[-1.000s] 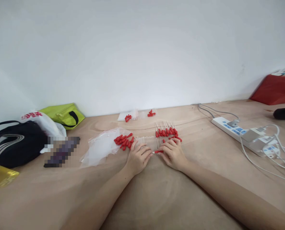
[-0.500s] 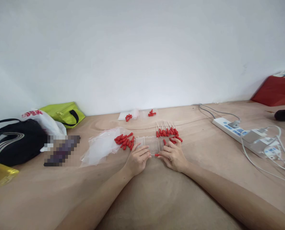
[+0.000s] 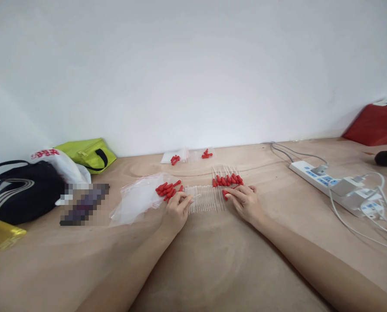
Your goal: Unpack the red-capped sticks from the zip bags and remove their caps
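Note:
My left hand (image 3: 178,209) is closed in a pinch on a thin clear dropper tube (image 3: 196,196) that points to the right. Below and beside it, a row of similar clear tubes (image 3: 204,203) lies side by side on the table. My right hand (image 3: 247,203) is closed, thumb and fingers on a red rubber bulb (image 3: 225,195) at the row's right end. Its fingers partly hide more red beside that bulb. Behind my right hand lie several droppers with red bulbs (image 3: 228,180), tubes pointing away. A pile of loose red bulbs (image 3: 167,189) is behind my left hand.
Clear zip bags (image 3: 135,201) lie left of the bulb pile. Two small bags with red bulbs (image 3: 175,160) (image 3: 207,154) rest near the wall. A power strip (image 3: 310,173) with cables is at right. A black bag (image 3: 27,190) and a green bag (image 3: 86,156) stand left.
My hands have moved apart from the front edge of the tube row. The left now holds a clear tube higher up; the right has shifted back and right, onto a red bulb.

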